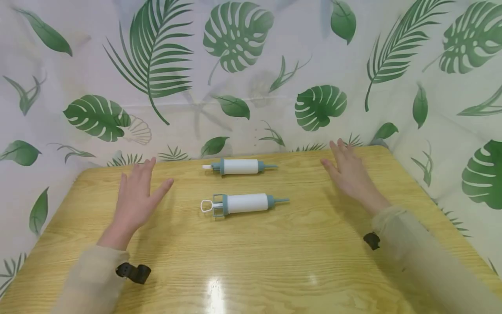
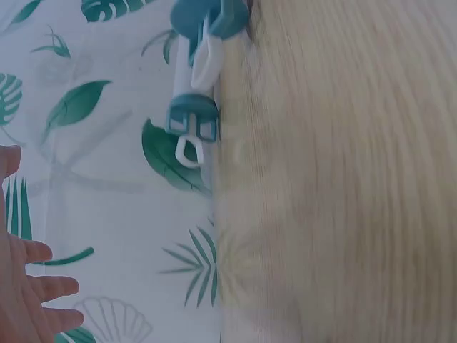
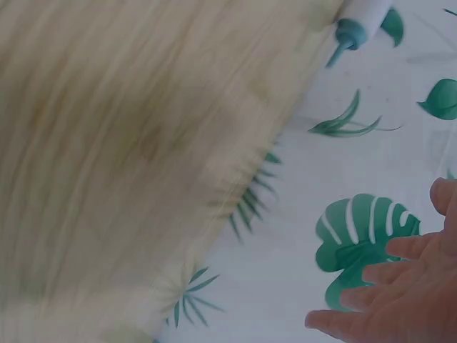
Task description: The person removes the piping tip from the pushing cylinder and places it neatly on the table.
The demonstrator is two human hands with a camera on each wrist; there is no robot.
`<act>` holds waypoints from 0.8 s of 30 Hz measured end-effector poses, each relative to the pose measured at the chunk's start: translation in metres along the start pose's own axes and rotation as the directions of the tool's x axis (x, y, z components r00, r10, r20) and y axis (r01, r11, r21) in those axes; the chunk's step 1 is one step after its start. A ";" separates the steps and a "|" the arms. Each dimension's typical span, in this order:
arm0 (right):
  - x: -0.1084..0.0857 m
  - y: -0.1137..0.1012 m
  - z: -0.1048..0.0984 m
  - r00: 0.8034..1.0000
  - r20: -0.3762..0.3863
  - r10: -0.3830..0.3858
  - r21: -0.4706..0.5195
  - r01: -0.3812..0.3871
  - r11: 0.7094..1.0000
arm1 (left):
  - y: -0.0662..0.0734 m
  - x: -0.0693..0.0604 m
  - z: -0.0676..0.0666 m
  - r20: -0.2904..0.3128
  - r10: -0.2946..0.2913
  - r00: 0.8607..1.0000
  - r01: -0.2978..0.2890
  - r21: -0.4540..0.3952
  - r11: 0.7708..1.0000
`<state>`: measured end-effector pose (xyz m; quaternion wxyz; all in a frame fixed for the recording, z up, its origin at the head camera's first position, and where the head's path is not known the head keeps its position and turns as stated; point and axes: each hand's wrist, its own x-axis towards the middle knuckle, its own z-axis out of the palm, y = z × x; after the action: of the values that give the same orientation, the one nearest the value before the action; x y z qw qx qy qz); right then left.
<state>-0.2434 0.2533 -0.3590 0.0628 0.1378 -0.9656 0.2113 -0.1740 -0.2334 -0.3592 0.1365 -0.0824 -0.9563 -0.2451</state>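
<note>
Two syringes between your spread hands

Your left hand (image 1: 135,200) is above the worktop (image 1: 274,257) near its far left corner, thumb apart from the fingers and the fingers extended. Your right hand (image 1: 349,174) is near the far right corner, its fingers likewise extended and its thumb held apart. Both hands are well clear of the syringes.

The far syringe (image 1: 241,166) lies on its side just inside the far edge, about midway between your hands. The near syringe (image 1: 248,203) lies beside it, a little closer to you and roughly parallel, with a gap between them. Each has a white barrel and blue-grey ends; the nozzles point toward the right edge, and the white pull handles toward the left edge.

You have a beige sleeve on each arm, the left sleeve (image 1: 92,279) and the right sleeve (image 1: 423,257), with a black piece at each wrist. Behind the far edge hangs a white sheet (image 1: 282,107) printed with green leaves. Glare shows on the worktop's nearer part.
</note>
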 end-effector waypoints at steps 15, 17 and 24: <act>-0.021 -0.048 0.026 0.996 0.071 -0.057 0.333 0.030 0.942 | 0.039 -0.010 0.042 0.001 0.089 0.996 -0.085 -0.292 0.953; -0.023 -0.052 0.030 0.995 0.073 -0.066 0.338 0.038 0.940 | 0.045 -0.011 0.048 -0.002 0.091 0.996 -0.087 -0.302 0.949; -0.027 -0.066 0.044 0.988 0.086 -0.129 0.319 0.095 0.943 | 0.065 -0.008 0.065 0.015 0.120 0.993 -0.110 -0.309 0.945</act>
<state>-0.2014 0.1829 -0.3777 0.0008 0.2118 -0.9122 0.3509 -0.1661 -0.1455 -0.3874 0.1201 -0.1623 -0.9022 -0.3812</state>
